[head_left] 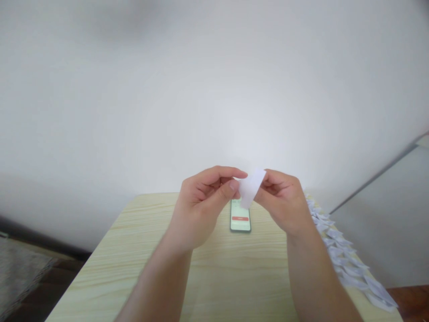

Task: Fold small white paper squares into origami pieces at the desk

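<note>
A small piece of white paper is held up above the table between my two hands. My left hand pinches its left edge, with the thumb in front and the index finger stretched along the top. On the other side, my right hand has its fingers closed on the paper's right edge; its fingertips are partly hidden behind the sheet. The paper looks bent or folded, but the exact folds are too blurred to tell. Below and behind it, a phone with a lit screen and a red bar lies on the table.
The light wood-grain table stands against a white wall. Many folded white paper pieces lie in rows along the table's right edge, beside my right forearm. A pale panel stands beyond that edge.
</note>
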A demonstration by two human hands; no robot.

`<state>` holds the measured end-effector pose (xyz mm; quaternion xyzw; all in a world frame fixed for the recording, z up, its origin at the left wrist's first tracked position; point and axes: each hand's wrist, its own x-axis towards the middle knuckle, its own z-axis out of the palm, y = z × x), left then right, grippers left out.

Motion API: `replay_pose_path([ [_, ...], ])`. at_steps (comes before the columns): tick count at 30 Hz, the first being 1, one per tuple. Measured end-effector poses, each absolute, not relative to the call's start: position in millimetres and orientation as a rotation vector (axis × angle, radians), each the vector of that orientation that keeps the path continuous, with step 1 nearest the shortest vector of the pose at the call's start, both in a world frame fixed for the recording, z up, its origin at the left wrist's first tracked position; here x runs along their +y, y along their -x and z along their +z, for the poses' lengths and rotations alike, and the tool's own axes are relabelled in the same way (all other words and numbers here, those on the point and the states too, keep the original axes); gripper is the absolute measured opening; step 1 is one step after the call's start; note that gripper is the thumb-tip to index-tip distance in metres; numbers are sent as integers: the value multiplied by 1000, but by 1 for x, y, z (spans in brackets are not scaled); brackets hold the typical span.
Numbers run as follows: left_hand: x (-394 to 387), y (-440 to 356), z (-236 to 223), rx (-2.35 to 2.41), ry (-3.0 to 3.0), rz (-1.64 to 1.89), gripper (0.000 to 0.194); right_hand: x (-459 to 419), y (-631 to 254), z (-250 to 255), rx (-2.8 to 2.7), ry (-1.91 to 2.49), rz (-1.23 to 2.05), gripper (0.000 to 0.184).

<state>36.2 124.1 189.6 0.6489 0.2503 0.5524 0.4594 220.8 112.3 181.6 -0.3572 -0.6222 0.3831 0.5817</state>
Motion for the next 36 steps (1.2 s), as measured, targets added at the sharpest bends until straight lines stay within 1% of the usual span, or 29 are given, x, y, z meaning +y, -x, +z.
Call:
replay_pose_path([
  [10, 122, -36, 190, 468, -1511, 1285, 11, 112, -220, 183, -1483, 709, 1109, 14],
  [21, 122, -38, 192, 380, -1610, 1352, 8, 114, -220, 176, -1410, 658, 1236, 28],
  [23, 122, -38, 192, 403, -1627, 1376, 8, 114, -219, 177, -1407, 642, 1251, 28],
  [28, 123, -38, 190, 420, -1665, 1397, 16, 113, -218, 179, -1412, 633, 1265, 28],
  [31, 122, -39, 189, 428, -1661, 1395, 15, 112, -217, 179, -1406, 653, 1256, 29],
  [36, 121, -38, 189, 485, -1664, 1446, 14, 112, -216, 182, -1429, 728, 1112, 20],
])
